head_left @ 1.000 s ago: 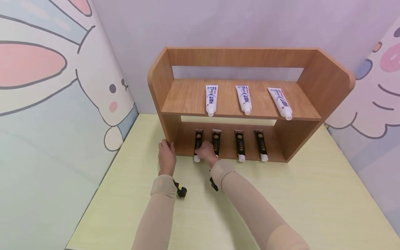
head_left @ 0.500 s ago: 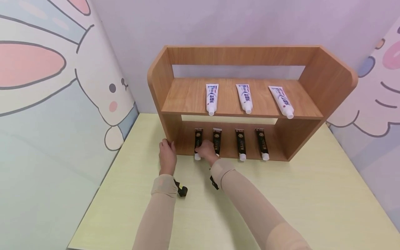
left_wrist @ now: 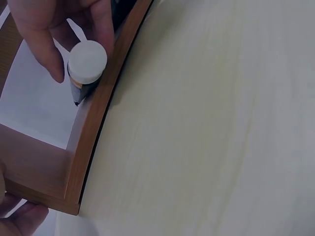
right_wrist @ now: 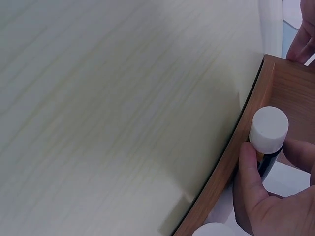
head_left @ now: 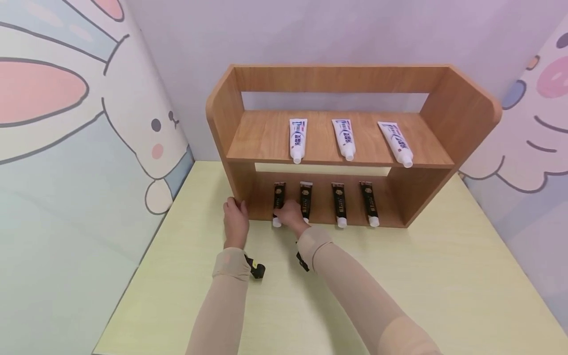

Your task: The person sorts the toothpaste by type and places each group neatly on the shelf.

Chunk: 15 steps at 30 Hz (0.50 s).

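On the lower board of a two-tier wooden shelf [head_left: 330, 79], several black toothpaste tubes with white caps lie in a row, caps toward the front. My right hand [head_left: 289, 215] pinches the leftmost black toothpaste tube [head_left: 279, 191] between thumb and fingers, just behind its cap. In the right wrist view, the tube's white cap [right_wrist: 269, 129] stands above the front edge of the board. My left hand [head_left: 236, 224] grips the front edge of the shelf's left side panel; its fingers [left_wrist: 30, 216] curl round the lower corner in the left wrist view.
Three white toothpaste tubes, among them a middle one [head_left: 343, 138], lie on the upper board with caps at its front edge. The shelf stands on a pale yellow table [head_left: 399, 276] against a lilac back wall [head_left: 337, 29]. Cartoon-printed walls flank both sides.
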Each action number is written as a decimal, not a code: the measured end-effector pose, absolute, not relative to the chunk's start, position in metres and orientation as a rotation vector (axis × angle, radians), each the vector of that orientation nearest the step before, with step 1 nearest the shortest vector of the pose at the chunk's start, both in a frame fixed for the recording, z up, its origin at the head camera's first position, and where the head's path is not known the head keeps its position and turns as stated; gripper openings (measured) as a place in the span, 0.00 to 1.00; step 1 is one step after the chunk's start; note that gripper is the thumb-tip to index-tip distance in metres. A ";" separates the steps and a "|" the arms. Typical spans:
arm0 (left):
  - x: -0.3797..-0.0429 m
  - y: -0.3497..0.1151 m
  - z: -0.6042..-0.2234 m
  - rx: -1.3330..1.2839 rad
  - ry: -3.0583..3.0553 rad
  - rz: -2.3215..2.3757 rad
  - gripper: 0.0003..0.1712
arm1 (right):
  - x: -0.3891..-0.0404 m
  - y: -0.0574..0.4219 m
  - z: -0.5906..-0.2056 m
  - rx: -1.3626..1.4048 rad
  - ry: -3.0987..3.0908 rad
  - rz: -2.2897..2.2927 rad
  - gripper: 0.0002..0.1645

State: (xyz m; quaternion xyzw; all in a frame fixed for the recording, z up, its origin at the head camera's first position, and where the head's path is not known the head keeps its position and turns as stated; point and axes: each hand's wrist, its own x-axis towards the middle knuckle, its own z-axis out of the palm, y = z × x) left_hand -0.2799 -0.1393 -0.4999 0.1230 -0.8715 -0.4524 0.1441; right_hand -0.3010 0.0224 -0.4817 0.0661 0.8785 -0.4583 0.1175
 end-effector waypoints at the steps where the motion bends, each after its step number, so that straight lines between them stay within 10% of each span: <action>1: -0.279 -0.140 -0.500 0.357 -2.508 -1.315 0.17 | -0.301 0.022 -0.482 0.189 2.571 -1.344 0.14; 15: -0.259 -0.144 -0.494 0.393 -2.463 -1.410 0.17 | -0.285 0.028 -0.478 0.091 2.553 -1.393 0.15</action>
